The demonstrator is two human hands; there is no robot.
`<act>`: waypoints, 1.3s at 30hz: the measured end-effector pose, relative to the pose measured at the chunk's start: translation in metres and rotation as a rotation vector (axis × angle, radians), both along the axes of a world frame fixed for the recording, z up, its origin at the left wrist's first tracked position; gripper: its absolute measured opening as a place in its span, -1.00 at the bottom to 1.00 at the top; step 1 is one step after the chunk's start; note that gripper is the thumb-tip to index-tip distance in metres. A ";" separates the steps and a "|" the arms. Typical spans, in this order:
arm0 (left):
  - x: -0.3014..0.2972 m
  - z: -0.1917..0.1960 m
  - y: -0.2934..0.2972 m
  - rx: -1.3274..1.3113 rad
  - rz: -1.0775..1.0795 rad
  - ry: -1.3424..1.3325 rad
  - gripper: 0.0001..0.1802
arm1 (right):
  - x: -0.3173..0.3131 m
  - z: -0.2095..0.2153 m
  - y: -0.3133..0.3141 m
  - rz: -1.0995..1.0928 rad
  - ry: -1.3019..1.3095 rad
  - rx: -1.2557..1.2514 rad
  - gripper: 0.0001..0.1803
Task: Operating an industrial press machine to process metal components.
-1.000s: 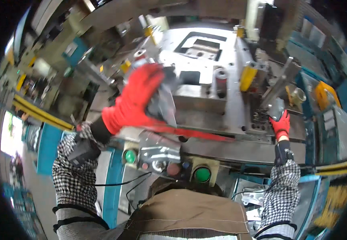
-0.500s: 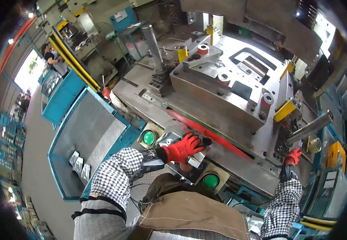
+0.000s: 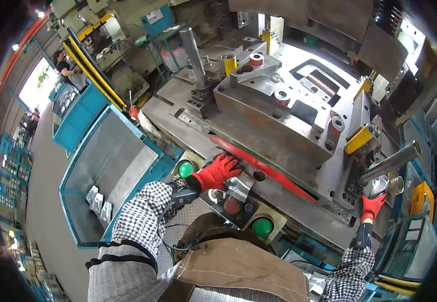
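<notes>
My left hand (image 3: 219, 171), in a red glove with dark fingertips, lies with curled fingers over a shiny bent metal part (image 3: 239, 188). This part is at the front edge of the press bed, above a control box with green buttons (image 3: 263, 227) (image 3: 186, 169). The palm hides some of the grip. Out to the right, my right hand (image 3: 373, 206), also red-gloved, is closed on the lower end of a silvery formed metal part (image 3: 378, 185). That part is beside the slanted steel guide post (image 3: 392, 162) at the die's right corner.
A steel die (image 3: 274, 118) with yellow blocks and red-ringed posts fills the press bed. A red bar (image 3: 264, 167) runs along its front. A blue-rimmed bin (image 3: 67, 201) at left contains several metal parts (image 3: 98, 204). Another person (image 3: 67, 70) stands far left.
My left hand has moved slightly up and left, showing a red button below it. My right hand has come a little nearer, and a metal part now shows in it.
</notes>
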State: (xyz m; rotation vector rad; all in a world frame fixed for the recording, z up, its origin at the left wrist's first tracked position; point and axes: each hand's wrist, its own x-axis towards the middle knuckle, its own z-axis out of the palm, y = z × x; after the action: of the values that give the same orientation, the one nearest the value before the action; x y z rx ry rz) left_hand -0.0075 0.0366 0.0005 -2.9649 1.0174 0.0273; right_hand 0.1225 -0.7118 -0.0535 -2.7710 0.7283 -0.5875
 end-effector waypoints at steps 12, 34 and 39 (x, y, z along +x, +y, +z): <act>0.016 0.001 0.032 -0.130 0.060 0.058 0.10 | -0.252 0.203 0.088 0.813 0.153 0.936 0.57; 0.019 0.021 0.045 -0.160 0.012 0.055 0.07 | 0.276 0.280 0.413 1.319 0.705 0.157 0.23; 0.012 0.025 0.056 -0.185 0.038 0.076 0.05 | 0.270 0.267 0.459 1.227 0.694 0.332 0.05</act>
State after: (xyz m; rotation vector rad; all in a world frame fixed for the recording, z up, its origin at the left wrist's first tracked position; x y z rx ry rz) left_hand 0.0048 0.0929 0.0253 -3.1729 1.0249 0.0491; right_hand 0.3920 -0.2523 0.2134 -2.4174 -0.7551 0.6717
